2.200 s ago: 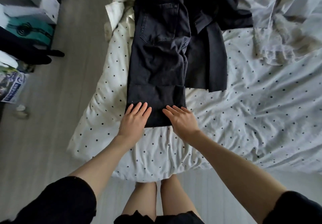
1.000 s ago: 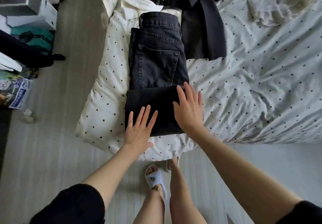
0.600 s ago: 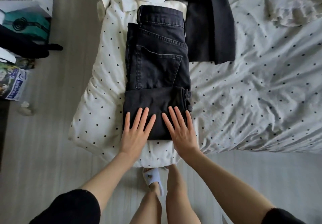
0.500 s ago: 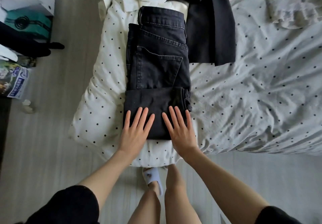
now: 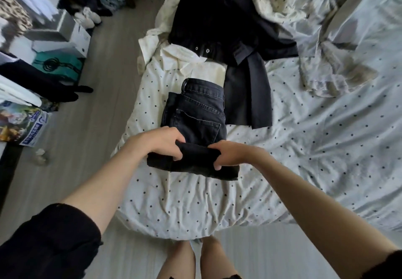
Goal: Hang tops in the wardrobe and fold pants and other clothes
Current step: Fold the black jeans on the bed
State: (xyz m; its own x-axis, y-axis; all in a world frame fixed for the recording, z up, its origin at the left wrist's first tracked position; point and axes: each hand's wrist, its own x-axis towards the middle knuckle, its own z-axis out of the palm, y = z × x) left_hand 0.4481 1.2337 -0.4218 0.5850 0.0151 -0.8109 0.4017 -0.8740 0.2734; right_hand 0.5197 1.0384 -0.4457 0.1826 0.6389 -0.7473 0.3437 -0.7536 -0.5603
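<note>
Black jeans (image 5: 199,113) lie partly folded on the polka-dot duvet (image 5: 304,148), waistband away from me and a back pocket facing up. The near folded end is lifted off the bed. My left hand (image 5: 162,143) grips that fold on its left side, fingers curled over it. My right hand (image 5: 230,153) grips the same fold on its right side. Beyond the jeans lie a black buttoned top (image 5: 219,20) and a cream shirt (image 5: 185,61).
A dark garment (image 5: 248,96) lies right of the jeans, and a crumpled pale garment (image 5: 330,70) sits further right. Boxes (image 5: 63,37), a teal bag (image 5: 58,65), white shoes (image 5: 89,16) and a printed packet (image 5: 24,124) crowd the floor at left. My legs stand at the bed's edge.
Both hands were pressing flat on the folded leg end of the jeans. Now they have curled round that fold and lifted it toward the waistband.
</note>
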